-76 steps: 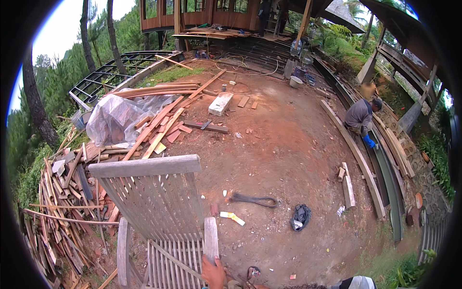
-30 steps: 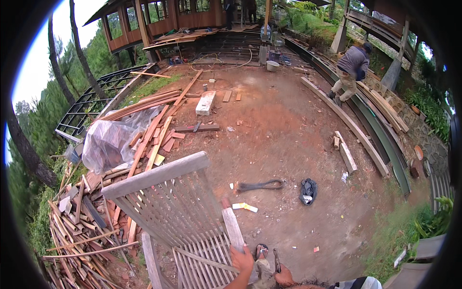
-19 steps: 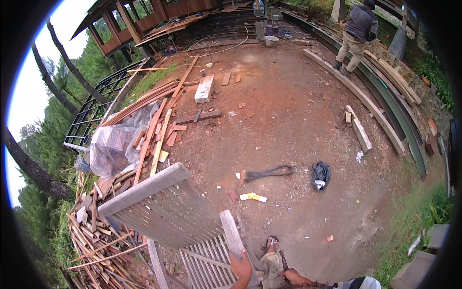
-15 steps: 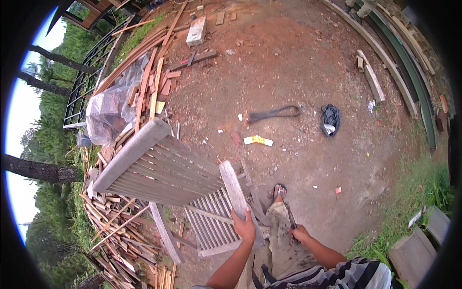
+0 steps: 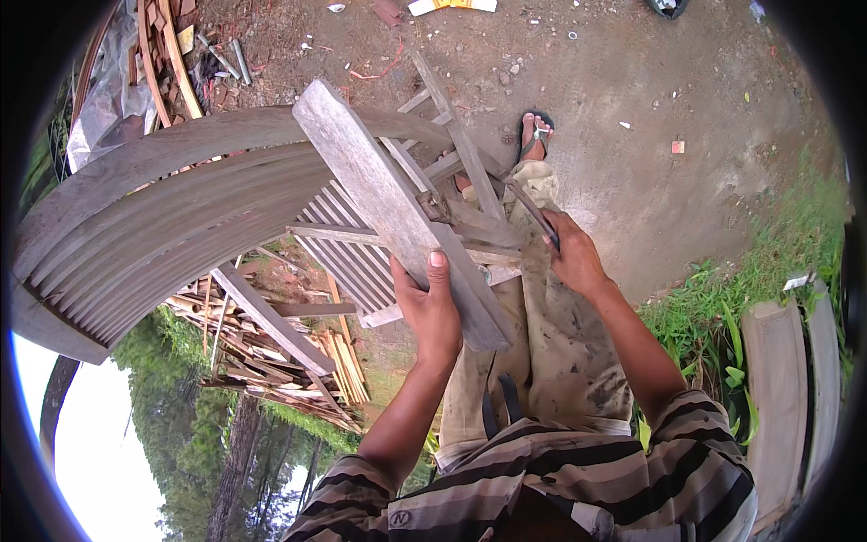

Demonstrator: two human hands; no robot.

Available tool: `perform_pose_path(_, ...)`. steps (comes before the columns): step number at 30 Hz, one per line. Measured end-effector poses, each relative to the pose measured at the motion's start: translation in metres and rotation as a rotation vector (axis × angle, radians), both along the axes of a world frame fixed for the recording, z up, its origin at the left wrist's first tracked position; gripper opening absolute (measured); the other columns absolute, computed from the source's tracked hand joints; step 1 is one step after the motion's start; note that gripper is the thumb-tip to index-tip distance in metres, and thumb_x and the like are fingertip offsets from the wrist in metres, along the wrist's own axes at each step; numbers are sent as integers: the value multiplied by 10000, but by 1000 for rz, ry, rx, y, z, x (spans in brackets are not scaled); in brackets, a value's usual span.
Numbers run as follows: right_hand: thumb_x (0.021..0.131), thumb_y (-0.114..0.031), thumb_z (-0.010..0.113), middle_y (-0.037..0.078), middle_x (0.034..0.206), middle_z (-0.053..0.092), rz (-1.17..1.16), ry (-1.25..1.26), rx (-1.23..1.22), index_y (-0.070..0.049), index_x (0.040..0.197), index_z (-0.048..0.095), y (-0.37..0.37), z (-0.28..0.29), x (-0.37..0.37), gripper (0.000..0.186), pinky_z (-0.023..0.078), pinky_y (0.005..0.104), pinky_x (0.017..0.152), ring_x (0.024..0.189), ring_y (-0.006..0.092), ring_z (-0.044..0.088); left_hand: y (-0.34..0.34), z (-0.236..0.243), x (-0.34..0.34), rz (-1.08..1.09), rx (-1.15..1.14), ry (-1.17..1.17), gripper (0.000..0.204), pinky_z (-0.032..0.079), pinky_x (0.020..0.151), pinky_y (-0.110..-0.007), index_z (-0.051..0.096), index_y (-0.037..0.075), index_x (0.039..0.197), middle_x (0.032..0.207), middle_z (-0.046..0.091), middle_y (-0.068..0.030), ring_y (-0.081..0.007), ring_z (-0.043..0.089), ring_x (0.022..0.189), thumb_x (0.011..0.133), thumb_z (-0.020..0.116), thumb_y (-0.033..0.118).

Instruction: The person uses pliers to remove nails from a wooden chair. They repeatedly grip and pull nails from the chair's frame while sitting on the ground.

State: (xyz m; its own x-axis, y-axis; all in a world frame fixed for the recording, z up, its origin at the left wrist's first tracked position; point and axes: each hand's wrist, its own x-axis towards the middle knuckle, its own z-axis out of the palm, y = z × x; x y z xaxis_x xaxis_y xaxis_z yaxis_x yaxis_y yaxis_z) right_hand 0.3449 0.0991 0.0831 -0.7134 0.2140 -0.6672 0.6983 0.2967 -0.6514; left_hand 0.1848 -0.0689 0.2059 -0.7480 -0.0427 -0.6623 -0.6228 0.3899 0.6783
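A weathered grey slatted wooden chair (image 5: 167, 203) fills the middle left, tilted, its seat slats (image 5: 330, 262) showing below the backrest. My left hand (image 5: 424, 307) is closed round the chair's wide armrest (image 5: 361, 172), thumb on its top face. My right hand (image 5: 573, 257) grips a long, slim, dark metal tool (image 5: 533, 205), whose far end is at the chair's side frame, right of the armrest; I cannot make out exactly what it touches. My sandalled foot (image 5: 535, 135) stands just beyond the chair.
Timber offcuts (image 5: 257, 352) are piled to the left; boards (image 5: 172, 63) and plastic sheeting (image 5: 108, 117) lie upper left. Grass (image 5: 695, 307) and two pale curved slabs (image 5: 772, 397) are on the right. A red fragment (image 5: 677, 146) lies on the dirt.
My view has tipped steeply down. The chair has come closer and tilted over, and my right hand with the tool has moved up to it. The other person has left the view.
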Motion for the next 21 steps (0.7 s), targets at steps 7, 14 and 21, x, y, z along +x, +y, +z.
perform_pose_path(7,779,169,610,209,1469,441,-154,211,-35,-49,1533,386,-28,-2,-43,817,452,466,1134,1383,431,465,-20,-10,-3,85,193,-104,589,477,1026,-396,440,27,1487,1321,610,-127,-229,605,1180,1046,634,367)
perform_pose_path(14,873,125,606,210,1451,469,-372,201,-83,-40,1512,413,-48,1,-52,688,511,441,1077,1339,400,513,-37,-57,-44,130,599,-124,746,486,1066,-484,413,42,1524,1421,562,-194,-329,592,1261,1037,469,604)
perform_pose_path(21,906,93,603,231,1424,489,-437,192,-10,-23,1508,410,-52,-15,-42,643,537,440,1039,1300,398,537,-3,-51,-79,-3,598,-206,749,518,1019,-477,440,-23,1444,1346,608,-305,-406,620,1234,1018,508,589)
